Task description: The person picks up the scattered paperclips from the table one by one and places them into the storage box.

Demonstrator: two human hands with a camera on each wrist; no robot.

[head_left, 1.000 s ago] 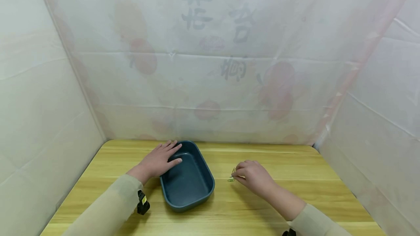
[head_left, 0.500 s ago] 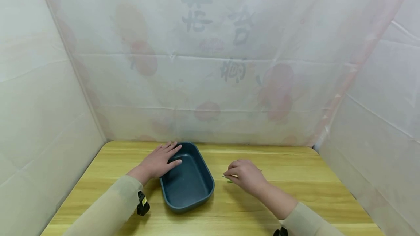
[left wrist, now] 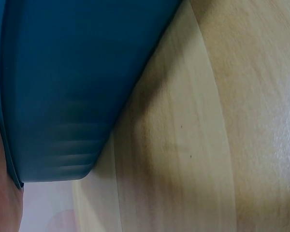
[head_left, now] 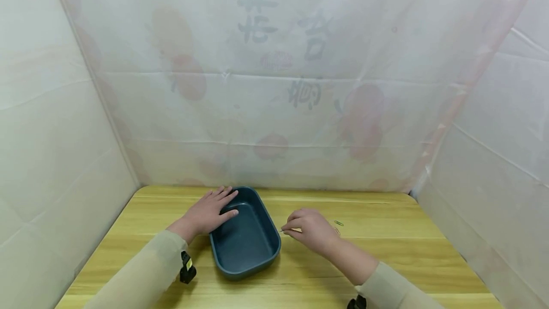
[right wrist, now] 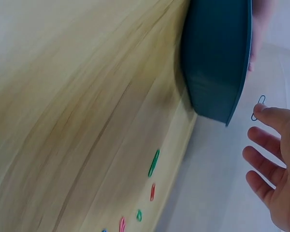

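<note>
Pinching blue paperclip point(right wrist: 257, 107), right hand point(head_left: 310, 228) beside dark tray point(head_left: 245, 237); left hand point(head_left: 207, 212) flat on rim; loose clips point(right wrist: 153, 163) on table point(head_left: 386, 261).

Faint mirrored Chinese characters on the backdrop sheet point(head_left: 283, 61), unreadable.

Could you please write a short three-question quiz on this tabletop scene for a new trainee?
1. True or false: the left hand rests on the rim of the blue tray.
2. What does the right hand pinch? A. a paper clip B. a pen C. a coin
3. Fill in: loose clips lie on the wooden ____.

Key: 1 true; 2 A; 3 table.
</note>
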